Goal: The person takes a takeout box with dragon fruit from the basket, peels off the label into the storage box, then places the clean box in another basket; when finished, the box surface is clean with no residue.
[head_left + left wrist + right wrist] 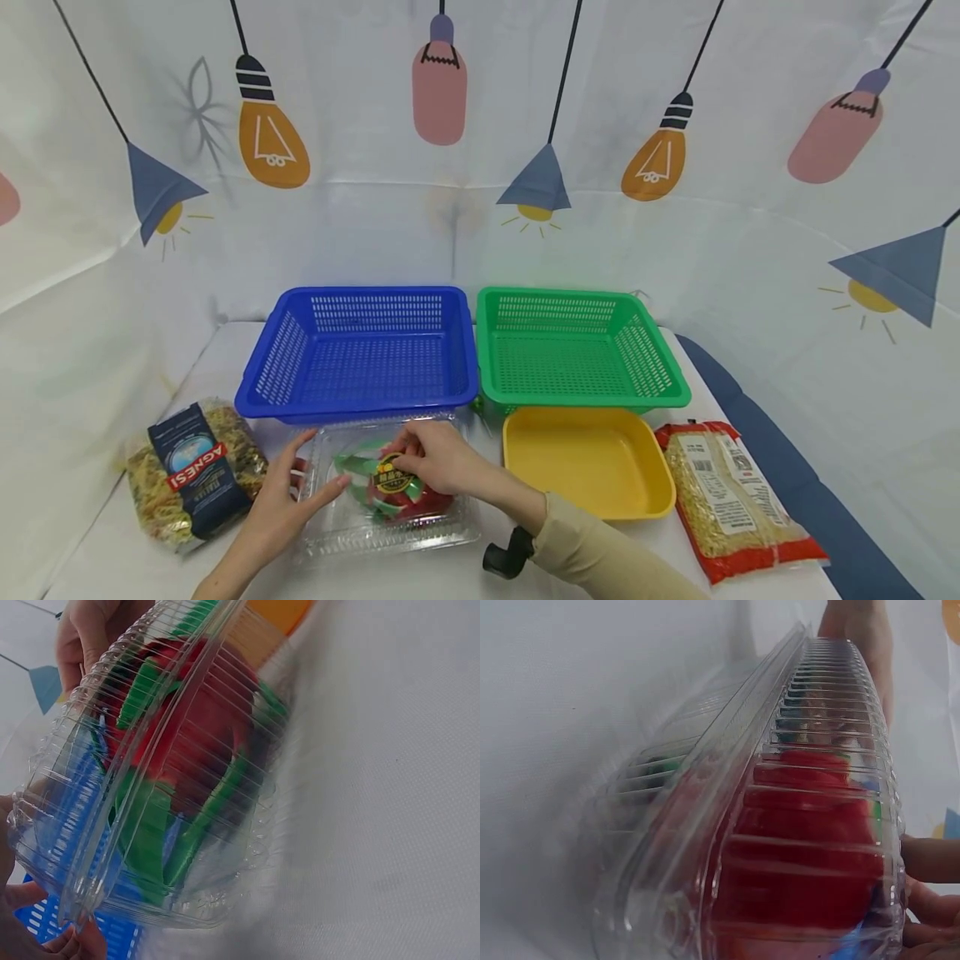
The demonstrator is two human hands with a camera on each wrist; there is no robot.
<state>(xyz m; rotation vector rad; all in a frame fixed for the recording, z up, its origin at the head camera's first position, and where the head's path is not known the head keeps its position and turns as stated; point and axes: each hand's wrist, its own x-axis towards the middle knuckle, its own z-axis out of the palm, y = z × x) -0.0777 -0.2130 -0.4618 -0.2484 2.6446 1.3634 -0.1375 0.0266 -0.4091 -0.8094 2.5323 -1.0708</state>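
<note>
A clear plastic clamshell box point(337, 521) lies on the white table, with red and green things inside that I cannot make out clearly through the ribbed walls. A round black and gold label point(395, 477) is on its lid. My right hand point(442, 458) reaches over the lid, its thumb and fingertips touching the label. Around the left edge of the box my left hand point(281, 504) is spread, the thumb over the lid. In the left wrist view, left fingers point(86, 941) touch a box corner. The ribbed side point(810, 817) fills much of the right wrist view.
Behind the box stand a blue basket point(258, 367) and a green basket point(671, 383). A yellow tray point(585, 467) sits to its right, beside a red-edged bag of grain point(731, 492). At the left lies a bag of pasta point(198, 475). A patterned cloth point(360, 225) hangs behind.
</note>
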